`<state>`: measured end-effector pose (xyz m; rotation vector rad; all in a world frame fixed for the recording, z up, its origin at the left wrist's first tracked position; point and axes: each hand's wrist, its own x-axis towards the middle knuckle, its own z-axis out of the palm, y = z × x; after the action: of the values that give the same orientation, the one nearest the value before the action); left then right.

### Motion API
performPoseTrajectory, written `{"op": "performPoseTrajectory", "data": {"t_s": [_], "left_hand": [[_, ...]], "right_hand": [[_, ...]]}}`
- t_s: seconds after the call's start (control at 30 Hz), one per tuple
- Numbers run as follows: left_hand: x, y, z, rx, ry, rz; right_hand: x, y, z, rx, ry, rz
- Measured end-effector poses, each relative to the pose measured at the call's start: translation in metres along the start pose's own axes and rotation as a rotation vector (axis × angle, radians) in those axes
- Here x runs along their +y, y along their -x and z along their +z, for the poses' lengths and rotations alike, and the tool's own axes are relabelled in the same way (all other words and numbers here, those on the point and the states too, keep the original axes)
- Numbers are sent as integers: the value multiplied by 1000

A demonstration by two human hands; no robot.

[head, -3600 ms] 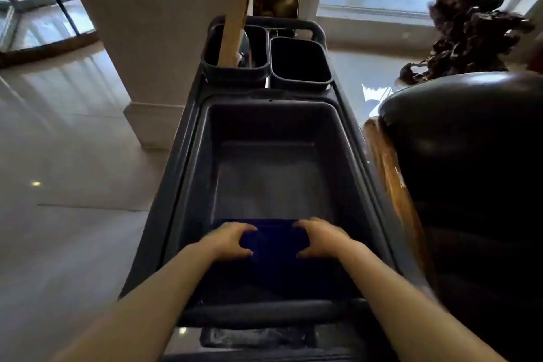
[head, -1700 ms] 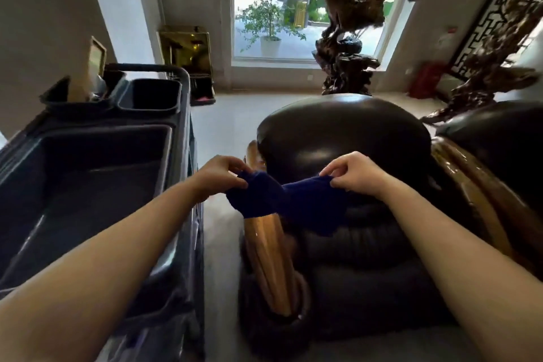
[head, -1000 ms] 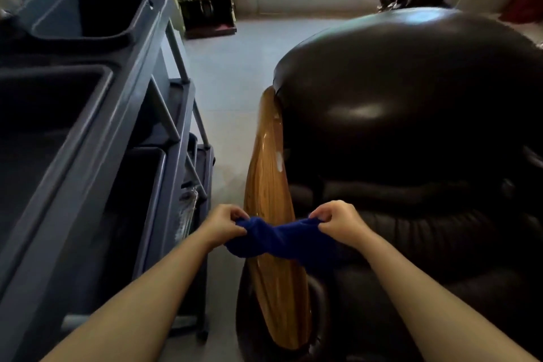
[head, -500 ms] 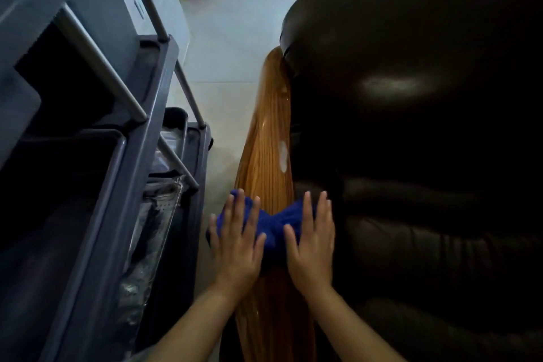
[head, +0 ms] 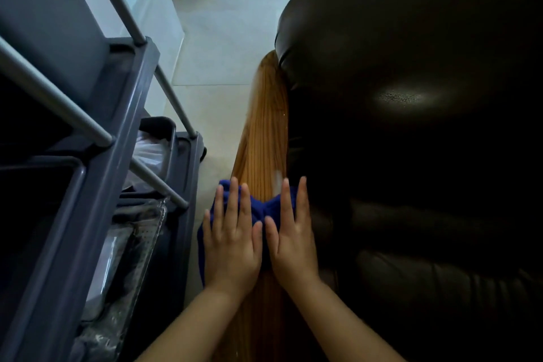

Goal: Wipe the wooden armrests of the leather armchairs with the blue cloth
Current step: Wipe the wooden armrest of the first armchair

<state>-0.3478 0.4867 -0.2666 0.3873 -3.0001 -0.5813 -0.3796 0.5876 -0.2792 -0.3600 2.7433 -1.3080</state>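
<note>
My left hand and right hand lie flat, fingers straight and slightly spread, gripping nothing, both palms pressing the cloth onto the armrest. The cloth drapes off the armrest's left edge. The armchair sits to the right, a grey cart to the left, pale floor beyond.
</note>
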Motion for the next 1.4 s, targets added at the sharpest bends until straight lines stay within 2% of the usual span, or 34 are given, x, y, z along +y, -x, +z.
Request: {"op": "performPoseTrajectory", "data": {"t_s": [0.1,0.17,0.23,0.3,0.4,0.63,0.9,1.1,1.27,1.4], "left_hand": [[6,-42,-10,-14,43,-30],[3,-49,-17,-17,138,-26],[-9,-35,-25,-34,166,82],[-20,-17,-27,-129,160,222],[-26,-20,-25,-262,124,258],[-19,-87,-34,-360,111,273],[-11,-158,-38,-360,259,181],[-8,-194,-45,-333,287,118],[-2,-186,-54,-239,209,40],[1,-152,-67,-282,142,118]], "right_hand": [[-9,-42,-10,-47,107,55],[-10,-50,-22,-24,78,55],[-4,-40,-34,39,0,-1],[2,-25,-36,-42,-48,-72],[3,-21,-28,-185,-43,-74],[-4,-76,-30,-198,9,-47],[-8,-148,-27,-137,55,-27],[-23,-186,-28,-104,229,14],[-35,-186,-37,-114,390,-41],[-39,-149,-47,-165,477,-161]]}}
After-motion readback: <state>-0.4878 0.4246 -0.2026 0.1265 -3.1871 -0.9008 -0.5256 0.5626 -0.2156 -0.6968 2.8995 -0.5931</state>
